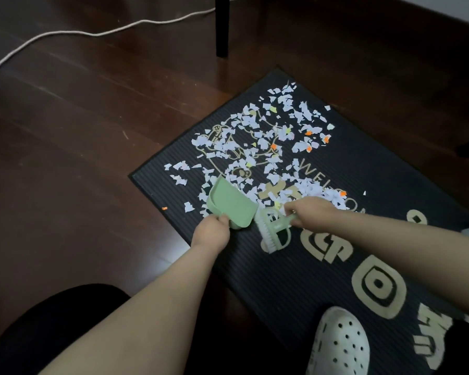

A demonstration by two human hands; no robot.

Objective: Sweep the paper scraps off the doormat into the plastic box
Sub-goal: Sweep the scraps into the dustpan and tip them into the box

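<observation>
Dark reddish-brown wooden plank floor (pixel 79 131), glossy, dim light. White cord (pixel 92 33) runs across floor at upper left. Black furniture leg (pixel 222 25) stands on floor at top centre. Pale wall strip (pixel 466 6) in top right corner

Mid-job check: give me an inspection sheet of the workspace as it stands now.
Surface: dark wooden floor; black doormat lying on it.
Job's things: scraps strewn over the mat's far half; green dustpan and brush at their near edge; box not seen.
Clutter: one orange scrap on the floor, off the mat.
Grippers: left hand grips the dustpan handle; right hand grips the brush handle.
Cables: white cord across the floor, clear of the mat.
Surroundings: dark furniture leg; white shoe at the mat's near edge.
</observation>
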